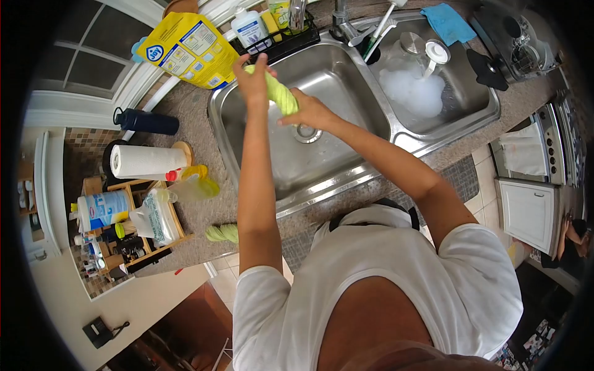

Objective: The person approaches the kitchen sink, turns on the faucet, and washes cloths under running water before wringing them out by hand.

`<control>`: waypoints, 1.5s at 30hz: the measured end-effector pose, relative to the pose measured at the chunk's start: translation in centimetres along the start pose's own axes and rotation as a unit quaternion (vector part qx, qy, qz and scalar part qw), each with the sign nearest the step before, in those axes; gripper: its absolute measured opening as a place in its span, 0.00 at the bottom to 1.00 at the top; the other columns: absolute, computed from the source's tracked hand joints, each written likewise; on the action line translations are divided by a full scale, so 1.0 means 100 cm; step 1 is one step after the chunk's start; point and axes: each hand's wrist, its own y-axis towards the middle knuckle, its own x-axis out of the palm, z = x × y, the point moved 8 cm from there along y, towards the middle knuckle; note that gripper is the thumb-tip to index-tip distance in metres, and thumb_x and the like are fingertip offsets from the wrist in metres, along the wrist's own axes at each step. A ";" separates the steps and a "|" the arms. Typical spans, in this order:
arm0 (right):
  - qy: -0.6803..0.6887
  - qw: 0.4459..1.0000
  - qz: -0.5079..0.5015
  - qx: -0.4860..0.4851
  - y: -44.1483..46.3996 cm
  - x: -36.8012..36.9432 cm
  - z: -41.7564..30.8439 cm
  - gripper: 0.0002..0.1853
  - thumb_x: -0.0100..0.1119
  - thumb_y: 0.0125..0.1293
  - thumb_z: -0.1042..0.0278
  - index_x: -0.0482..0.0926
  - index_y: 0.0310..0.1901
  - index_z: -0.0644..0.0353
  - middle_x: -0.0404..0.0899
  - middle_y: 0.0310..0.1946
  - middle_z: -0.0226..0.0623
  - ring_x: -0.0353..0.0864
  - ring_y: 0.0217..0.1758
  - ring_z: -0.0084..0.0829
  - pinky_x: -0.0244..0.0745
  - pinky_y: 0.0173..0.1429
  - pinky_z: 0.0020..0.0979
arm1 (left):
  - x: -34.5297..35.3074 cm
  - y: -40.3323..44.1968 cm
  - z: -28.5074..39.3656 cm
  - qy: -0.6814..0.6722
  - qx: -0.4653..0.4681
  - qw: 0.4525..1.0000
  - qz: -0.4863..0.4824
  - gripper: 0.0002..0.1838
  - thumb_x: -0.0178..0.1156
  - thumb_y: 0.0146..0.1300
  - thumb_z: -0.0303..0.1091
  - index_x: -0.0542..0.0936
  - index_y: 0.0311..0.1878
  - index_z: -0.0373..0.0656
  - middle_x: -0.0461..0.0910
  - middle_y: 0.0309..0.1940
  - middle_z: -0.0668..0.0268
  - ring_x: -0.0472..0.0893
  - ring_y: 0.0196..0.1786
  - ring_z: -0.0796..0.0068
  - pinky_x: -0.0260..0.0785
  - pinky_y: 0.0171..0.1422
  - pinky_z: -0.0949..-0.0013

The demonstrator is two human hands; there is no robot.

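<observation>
A yellow-green cloth [281, 98], twisted into a tight roll, is stretched between my two hands above the left sink basin [328, 145]. My left hand [252, 80] is closed around its upper end, near the basin's back left corner. At the lower end, my right hand [309, 112] grips the cloth just above the drain. A second twisted green cloth [221, 233] lies on the counter beside my left forearm, which partly covers it.
Foam [413, 93] and a white-lidded container [437, 53] are in the right basin. Behind the sink stand a faucet [341, 21], a yellow Joy pouch [189, 49] and a black caddy [288, 46]. A dark bottle [148, 122], paper towels [148, 162] and a yellow spray bottle [197, 187] are at left.
</observation>
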 end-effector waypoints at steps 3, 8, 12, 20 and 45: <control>0.172 0.982 -0.078 0.025 -0.012 0.013 -0.004 0.32 0.70 0.46 0.51 0.70 0.48 0.63 0.80 0.34 0.41 0.80 0.31 0.33 0.76 0.32 0.34 | -0.003 -0.007 0.020 -0.064 -0.051 0.996 -0.040 0.29 0.64 0.58 0.39 0.58 0.55 0.42 0.72 0.34 0.58 0.76 0.34 0.65 0.73 0.36 0.59; 0.574 0.765 -0.290 0.026 -0.039 0.045 -0.056 0.22 0.65 0.53 0.65 0.70 0.48 0.62 0.78 0.32 0.39 0.78 0.29 0.30 0.76 0.31 0.31 | -0.014 -0.046 0.082 -0.376 0.014 0.906 -0.195 0.50 0.62 0.53 0.60 0.49 0.68 0.42 0.66 0.54 0.44 0.70 0.58 0.52 0.67 0.60 0.51; 0.724 0.568 -0.388 -0.048 -0.114 0.044 -0.189 0.18 0.63 0.55 0.70 0.70 0.47 0.62 0.74 0.27 0.36 0.73 0.23 0.24 0.69 0.22 0.25 | 0.049 -0.106 0.105 -0.390 0.013 0.843 -0.370 0.62 0.64 0.37 0.71 0.51 0.71 0.44 0.41 0.70 0.39 0.50 0.70 0.39 0.46 0.70 0.39; 0.696 0.518 -0.491 -0.076 -0.161 0.029 -0.231 0.14 0.59 0.57 0.71 0.70 0.43 0.66 0.67 0.21 0.32 0.60 0.11 0.16 0.49 0.11 0.16 | 0.058 -0.169 0.212 -0.521 0.097 0.668 -0.522 0.43 0.64 0.52 0.39 0.48 0.66 0.44 0.72 0.33 0.72 0.74 0.38 0.70 0.38 0.68 0.28; 0.170 0.985 0.029 0.014 0.034 0.043 0.035 0.09 0.47 0.67 0.64 0.71 0.36 0.61 0.68 0.18 0.25 0.61 0.12 0.15 0.53 0.13 0.22 | -0.003 -0.073 -0.007 0.409 0.085 0.906 -0.069 0.27 0.57 0.58 0.33 0.57 0.57 0.38 0.78 0.45 0.45 0.75 0.51 0.44 0.58 0.56 0.49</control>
